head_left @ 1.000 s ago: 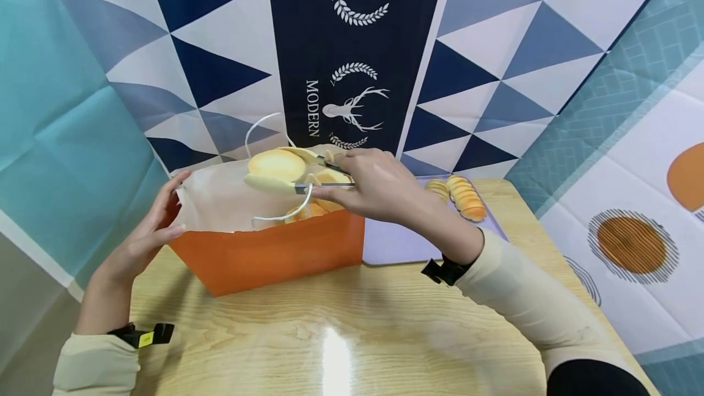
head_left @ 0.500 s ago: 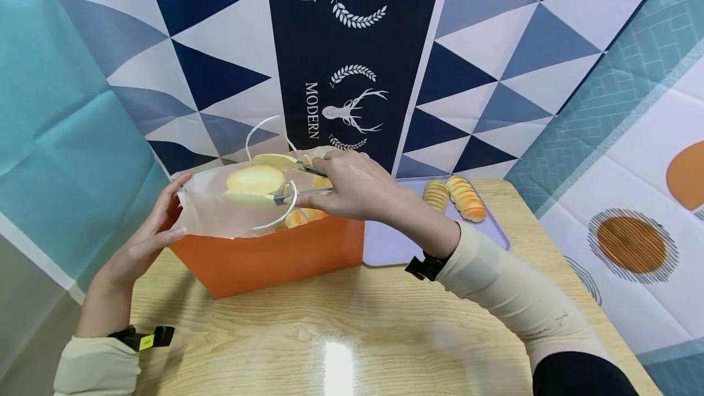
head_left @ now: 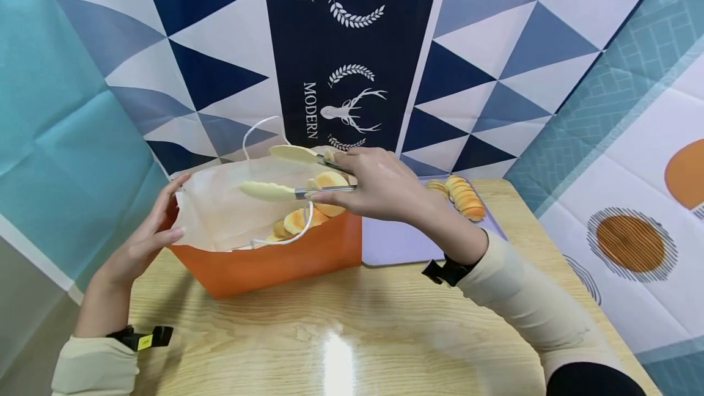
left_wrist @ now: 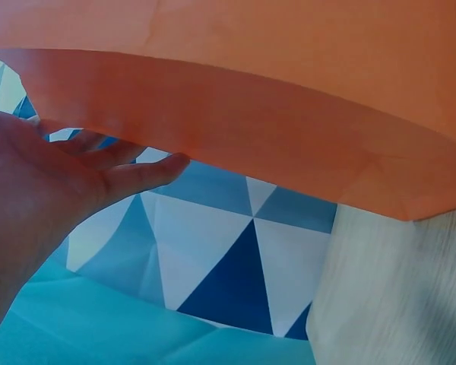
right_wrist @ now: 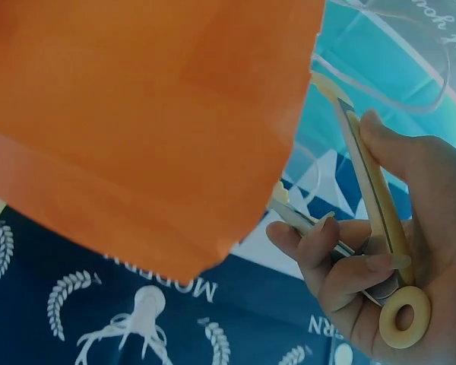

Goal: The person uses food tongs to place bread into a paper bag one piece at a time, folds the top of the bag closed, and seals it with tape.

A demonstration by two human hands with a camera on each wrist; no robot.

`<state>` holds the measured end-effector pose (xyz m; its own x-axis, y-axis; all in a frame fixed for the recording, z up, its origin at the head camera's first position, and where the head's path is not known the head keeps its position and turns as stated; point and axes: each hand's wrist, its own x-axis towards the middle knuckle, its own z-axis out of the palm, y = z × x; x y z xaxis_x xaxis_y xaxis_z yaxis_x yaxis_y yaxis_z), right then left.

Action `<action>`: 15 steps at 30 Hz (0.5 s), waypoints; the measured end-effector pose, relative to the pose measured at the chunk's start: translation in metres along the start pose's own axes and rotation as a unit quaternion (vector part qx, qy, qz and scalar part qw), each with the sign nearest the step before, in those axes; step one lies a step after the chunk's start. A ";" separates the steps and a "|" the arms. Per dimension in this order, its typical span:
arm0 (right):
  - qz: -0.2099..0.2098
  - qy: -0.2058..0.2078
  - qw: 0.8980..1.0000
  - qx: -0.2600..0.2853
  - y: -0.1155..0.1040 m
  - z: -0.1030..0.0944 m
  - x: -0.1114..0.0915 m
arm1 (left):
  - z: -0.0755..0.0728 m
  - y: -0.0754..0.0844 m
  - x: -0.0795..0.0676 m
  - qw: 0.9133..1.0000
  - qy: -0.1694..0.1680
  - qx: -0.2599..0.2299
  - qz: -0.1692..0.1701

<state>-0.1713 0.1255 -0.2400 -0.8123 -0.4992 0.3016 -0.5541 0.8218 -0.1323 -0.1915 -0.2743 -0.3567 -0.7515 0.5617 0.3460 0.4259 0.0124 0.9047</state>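
Note:
An orange paper bag [head_left: 275, 271] with a white inside and white cord handles lies on its side on the table, its mouth facing up and several pieces of bread [head_left: 299, 222] within. At its left end my left hand [head_left: 145, 231] holds the rim, thumb at the front corner and fingers at the back. My right hand [head_left: 379, 185] grips metal tongs [head_left: 269, 191] with cream tips over the bag's mouth. The tips are spread with nothing between them. In the right wrist view, fingers wrap the tongs' handles [right_wrist: 380, 205], which end in a ring.
Right of the bag, a lilac tray [head_left: 396, 243] carries spiral bread rolls [head_left: 466, 197] at its back. The wooden table [head_left: 264, 335] runs up to a patterned cloth backdrop [head_left: 352, 47]. One cord handle [head_left: 299, 234] loops near the tongs.
The tongs moved left with a pale round bun, spread, and now are back to the right without it. The bag's front rim sags lower. The left hand has stayed in place.

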 end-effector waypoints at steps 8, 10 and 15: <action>0.068 -0.006 0.998 0.007 0.026 -0.012 -0.026 | 0.000 -0.004 -0.002 1.000 0.004 -0.003 0.000; 0.080 -0.005 0.997 0.009 0.032 -0.015 -0.032 | 0.001 -0.003 -0.002 1.000 0.005 -0.005 -0.002; 0.101 0.017 0.995 0.013 0.047 -0.022 -0.048 | 0.002 -0.002 -0.001 1.000 0.011 -0.007 -0.011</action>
<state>-0.1546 0.1937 -0.2396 -0.9013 -0.3148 0.2976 -0.3851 0.8969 -0.2175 -0.1905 -0.2735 -0.3593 -0.7711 0.5438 0.3312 0.4020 0.0122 0.9156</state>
